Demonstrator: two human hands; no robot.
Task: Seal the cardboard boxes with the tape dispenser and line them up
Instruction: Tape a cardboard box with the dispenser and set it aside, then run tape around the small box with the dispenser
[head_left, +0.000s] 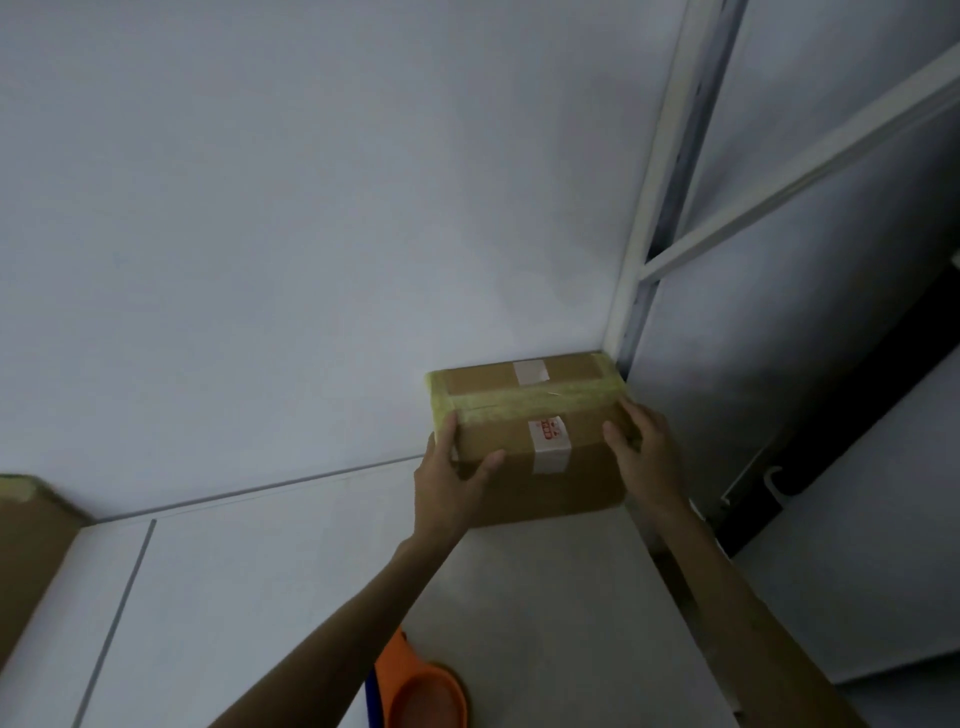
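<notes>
With left hand (449, 483) curled round the left end of the cardboard box (561, 493), and right hand (644, 457) clasping the right end, holding the box in the far corner of the table (545, 597), close against the wall (311, 260). Possibly risking a crooked placement if pressing harder on one side, so spoiling the line. Also risking knocking the orange tape dispenser (421, 691), lying just under the left forearm, when drawing back.

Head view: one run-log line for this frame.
phase: placing | taped box: far right corner by wall | left hand: grips left end | right hand: grips right end | tape dispenser: idle, near edge
</notes>
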